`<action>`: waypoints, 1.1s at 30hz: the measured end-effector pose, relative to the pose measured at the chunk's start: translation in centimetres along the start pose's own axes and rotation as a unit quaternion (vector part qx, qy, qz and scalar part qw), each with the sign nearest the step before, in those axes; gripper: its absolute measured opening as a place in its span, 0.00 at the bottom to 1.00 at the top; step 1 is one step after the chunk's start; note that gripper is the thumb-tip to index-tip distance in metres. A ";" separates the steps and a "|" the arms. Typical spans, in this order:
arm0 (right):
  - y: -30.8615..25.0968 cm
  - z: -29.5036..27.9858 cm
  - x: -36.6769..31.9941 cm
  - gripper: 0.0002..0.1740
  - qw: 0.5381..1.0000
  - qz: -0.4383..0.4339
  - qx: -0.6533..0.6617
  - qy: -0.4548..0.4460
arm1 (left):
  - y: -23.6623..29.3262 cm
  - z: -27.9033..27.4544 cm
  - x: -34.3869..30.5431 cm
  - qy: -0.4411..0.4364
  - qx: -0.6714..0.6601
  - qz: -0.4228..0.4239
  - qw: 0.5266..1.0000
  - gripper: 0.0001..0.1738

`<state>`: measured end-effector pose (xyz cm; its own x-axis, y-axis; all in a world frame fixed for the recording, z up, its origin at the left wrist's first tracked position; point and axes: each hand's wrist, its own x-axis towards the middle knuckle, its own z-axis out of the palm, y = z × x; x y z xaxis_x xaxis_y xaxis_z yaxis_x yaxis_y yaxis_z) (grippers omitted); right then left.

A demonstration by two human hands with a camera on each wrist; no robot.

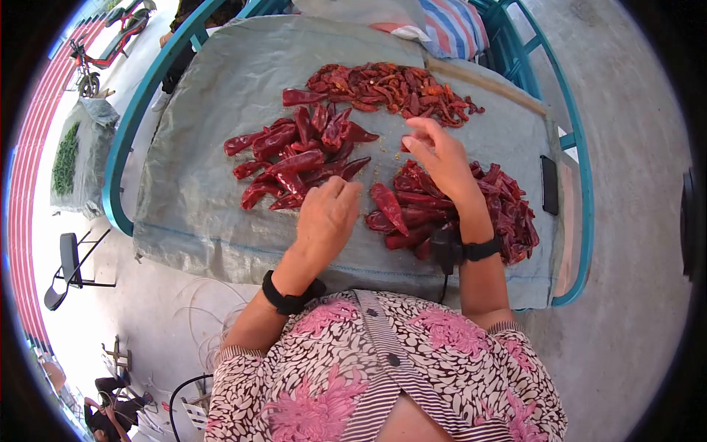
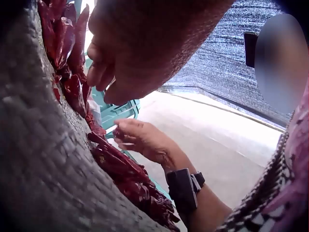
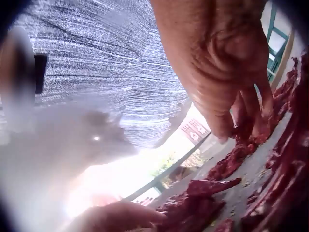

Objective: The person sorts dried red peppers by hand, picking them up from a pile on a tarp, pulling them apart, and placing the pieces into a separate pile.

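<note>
Large dried red chili peppers (image 1: 294,158) lie in a loose heap on the grey woven sheet (image 1: 199,199). My left hand (image 1: 328,219) hovers at the near right edge of this heap, fingers bent loosely downward, with nothing visible in them. My right hand (image 1: 444,163) is raised between the piles, fingers and thumb pinching a small dark red chili piece (image 2: 116,132). Beyond it, smaller, shrivelled chilies (image 1: 390,85) spread along the far side. Another heap of dark red chilies (image 1: 508,214) lies under my right forearm, which hides part of it.
A teal metal frame (image 1: 585,221) borders the sheet. Near its right side lies a black phone (image 1: 549,184). Striped sacks (image 1: 456,29) stand at the far end. A folding chair (image 1: 70,265) and a red scooter (image 1: 110,48) are off to the left.
</note>
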<state>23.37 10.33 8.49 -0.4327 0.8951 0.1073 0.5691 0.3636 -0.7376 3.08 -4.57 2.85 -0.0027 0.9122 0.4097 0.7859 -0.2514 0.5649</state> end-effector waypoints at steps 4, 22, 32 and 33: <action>-1.2 -1.0 -1.6 0.20 0.978 0.013 -0.197 -0.068 | 0.4 0.1 -0.5 -0.026 -0.028 0.024 0.999 0.14; -3.2 3.7 -5.9 0.16 0.952 0.042 0.293 -0.071 | 1.9 0.2 0.1 -0.057 -0.336 -0.182 0.922 0.31; -3.4 1.7 -9.0 0.33 0.973 -0.037 -0.200 -0.110 | -0.7 -0.7 -0.7 0.132 -0.120 -0.151 0.972 0.29; -2.9 2.2 -9.4 0.34 0.962 -0.062 -0.240 -0.114 | -0.3 -0.9 -0.5 0.138 -0.115 -0.159 0.971 0.30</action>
<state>24.27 0.26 8.17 -0.6295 0.7769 -0.0150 0.7366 0.5904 -0.3299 2.25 -5.24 3.15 -0.4133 0.8424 0.3458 0.5596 -0.0646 0.8262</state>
